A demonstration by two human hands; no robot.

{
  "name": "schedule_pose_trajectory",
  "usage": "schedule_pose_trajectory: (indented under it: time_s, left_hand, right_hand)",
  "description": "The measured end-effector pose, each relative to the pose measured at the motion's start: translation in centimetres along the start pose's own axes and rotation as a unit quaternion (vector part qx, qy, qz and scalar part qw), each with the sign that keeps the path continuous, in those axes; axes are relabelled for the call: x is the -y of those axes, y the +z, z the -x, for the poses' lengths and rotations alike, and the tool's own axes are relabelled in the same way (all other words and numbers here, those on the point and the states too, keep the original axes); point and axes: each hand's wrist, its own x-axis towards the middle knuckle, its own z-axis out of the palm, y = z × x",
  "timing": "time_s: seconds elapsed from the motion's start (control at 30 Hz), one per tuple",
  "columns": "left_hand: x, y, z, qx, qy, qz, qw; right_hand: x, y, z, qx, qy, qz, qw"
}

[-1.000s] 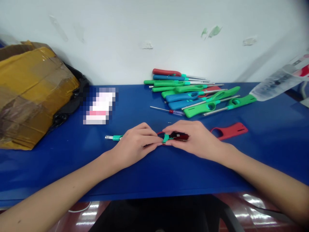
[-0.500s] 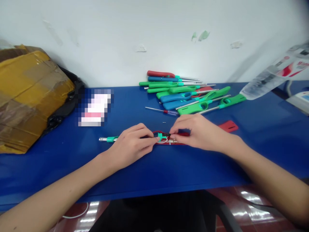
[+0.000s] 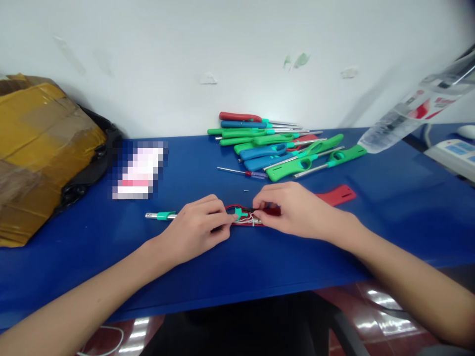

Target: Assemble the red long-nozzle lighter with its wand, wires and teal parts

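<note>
Bench notes. My left hand point(image 3: 195, 230) is closed around the left part of an opened utility lighter point(image 3: 245, 223), its metal nozzle point(image 3: 151, 215) and teal collar point(image 3: 166, 215) poking out past my fingers. My right hand point(image 3: 293, 210) pinches a dark-red piece point(image 3: 270, 211) at the lighter's right end between thumb and fingers; the exact grip is partly hidden. The lighter lies near the middle of the blue worktop point(image 3: 63, 282), in its red shell, with thin white wires point(image 3: 252, 221) showing between my hands. Step in hand, as I judge it: settling the wires and parts in that shell. Next move calls for a steady pinch, then the loose red cover point(image 3: 336, 195), lying just right of my right hand. Farther off: a heap of coloured lighters point(image 3: 282, 148), a small screwdriver point(image 3: 241, 172), a tiny metal part point(image 3: 246, 190).
</note>
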Motion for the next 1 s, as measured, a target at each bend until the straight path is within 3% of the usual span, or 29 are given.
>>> schedule_pose_trajectory:
  time_s: [0.27,0.47,0.73,1.0]
  left_hand:
    - [0.3,0.0,-0.1,-0.003,0.030,0.010,0.999]
    - [0.2,0.1,-0.2,0.014,0.001,0.015,1.000]
    - [0.3,0.2,0.1,-0.022,0.058,-0.020,0.998]
    - [0.1,-0.5,-0.2,0.011,0.018,0.020,1.000]
  right_hand:
    - [0.1,0.8,0.0,0.002,0.001,0.042,0.999]
    - [0.3,0.9,0.0,0.000,0.003,0.050,0.999]
    - [0.3,1.0,0.0,-0.001,-0.001,0.043,0.999]
    - [0.2,1.0,0.1,-0.003,-0.002,0.033,0.999]
